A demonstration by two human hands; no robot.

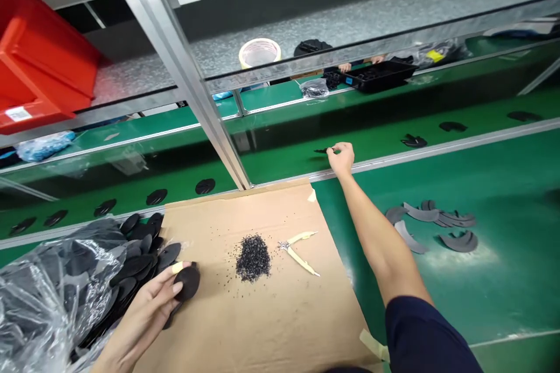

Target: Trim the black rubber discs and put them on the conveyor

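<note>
My left hand [151, 306] pinches a flat round black disc [189, 282] above the left part of the cardboard sheet [280, 326]. Part of another dark piece shows beneath its fingers. Stretched forward over the green belt, my right hand [342, 158] has its fingertips closed on a small dark piece [322, 151], whose exact shape I cannot make out. Yellow-handled nippers [301, 252] lie spread on the cardboard. Beside them is a heap of tiny black plastic bits [252, 257].
A clear plastic bag [39, 297] spills black discs at left. Dark parts such as one disc [205, 186] lie along the belt [280, 157]. Curved grey pieces [458, 241] rest at right. A metal post [175, 64] rises ahead; a red bin [48, 58] and tape roll [260, 53] sit on the shelf. Another person's hands [345, 67] show beyond.
</note>
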